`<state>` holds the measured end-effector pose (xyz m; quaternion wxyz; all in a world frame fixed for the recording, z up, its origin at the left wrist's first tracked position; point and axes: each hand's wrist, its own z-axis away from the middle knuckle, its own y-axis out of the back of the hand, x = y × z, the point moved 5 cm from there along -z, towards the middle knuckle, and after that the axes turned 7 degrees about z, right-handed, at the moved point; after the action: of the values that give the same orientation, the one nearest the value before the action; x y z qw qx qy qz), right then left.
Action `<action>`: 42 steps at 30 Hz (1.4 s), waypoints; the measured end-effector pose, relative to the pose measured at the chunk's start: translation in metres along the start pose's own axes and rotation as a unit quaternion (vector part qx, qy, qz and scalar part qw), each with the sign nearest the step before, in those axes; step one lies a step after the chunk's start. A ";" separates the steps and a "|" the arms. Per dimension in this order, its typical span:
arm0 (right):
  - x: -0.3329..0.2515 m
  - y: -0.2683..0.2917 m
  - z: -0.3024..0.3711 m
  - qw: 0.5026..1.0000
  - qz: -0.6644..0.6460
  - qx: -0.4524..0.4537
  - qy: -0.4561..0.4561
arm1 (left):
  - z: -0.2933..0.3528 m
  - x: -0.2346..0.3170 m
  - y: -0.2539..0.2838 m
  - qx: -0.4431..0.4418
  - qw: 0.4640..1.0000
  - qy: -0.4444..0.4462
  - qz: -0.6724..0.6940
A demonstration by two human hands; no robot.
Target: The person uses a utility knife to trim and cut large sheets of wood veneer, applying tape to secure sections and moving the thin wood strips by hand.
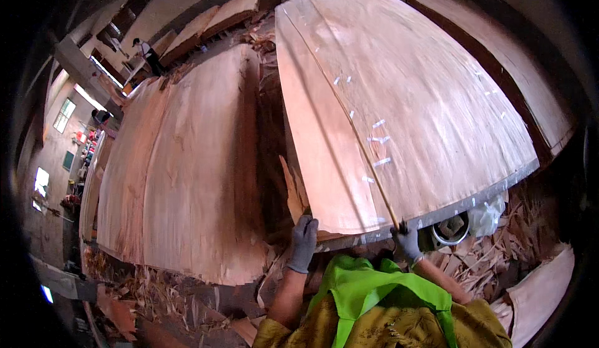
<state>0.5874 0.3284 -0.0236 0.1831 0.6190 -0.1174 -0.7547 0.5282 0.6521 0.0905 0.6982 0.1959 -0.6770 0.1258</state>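
Note:
A large, pale wood veneer sheet point(424, 79) lies on a wide table in front of me, with several short pieces of white tape on it. Across it, from the far left edge to the near edge, runs a long thin wooden stick point(352, 126). My right hand point(408, 244), in a grey glove, is closed round the near end of this stick. At the near left corner my left hand point(304, 242), also gloved, is closed on veneer. Its fingertips are partly hidden. Just beyond it a narrow torn veneer strip point(292, 192) sticks up along the sheet's left side.
Another veneer stack point(193, 161) stands to the left, across a narrow gap. Scraps point(493, 248) litter the floor. A white bucket point(450, 230) and a plastic bag point(486, 215) sit under the near edge. Further back left, a person point(148, 56) stands at another table.

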 end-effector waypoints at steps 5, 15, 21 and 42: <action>0.066 -0.004 0.033 0.994 -0.080 -0.065 -0.028 | -0.023 0.075 -0.095 -0.121 0.981 -0.146 0.047; 0.085 -0.017 0.016 0.908 0.005 -0.419 -0.002 | -0.070 0.042 -0.399 -0.412 0.838 -0.129 -0.333; 0.128 -0.038 -0.007 0.882 0.078 -0.408 0.221 | -0.052 -0.015 -0.468 -0.405 0.812 -0.126 -0.401; -0.010 0.046 0.006 0.929 -0.048 -0.359 0.070 | -0.016 -0.033 -0.236 -0.059 0.988 0.084 0.114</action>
<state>0.5890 0.2903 0.0053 0.3642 0.5683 0.2046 -0.7089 0.6448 0.4517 0.0335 0.7439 0.0648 -0.6403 0.1802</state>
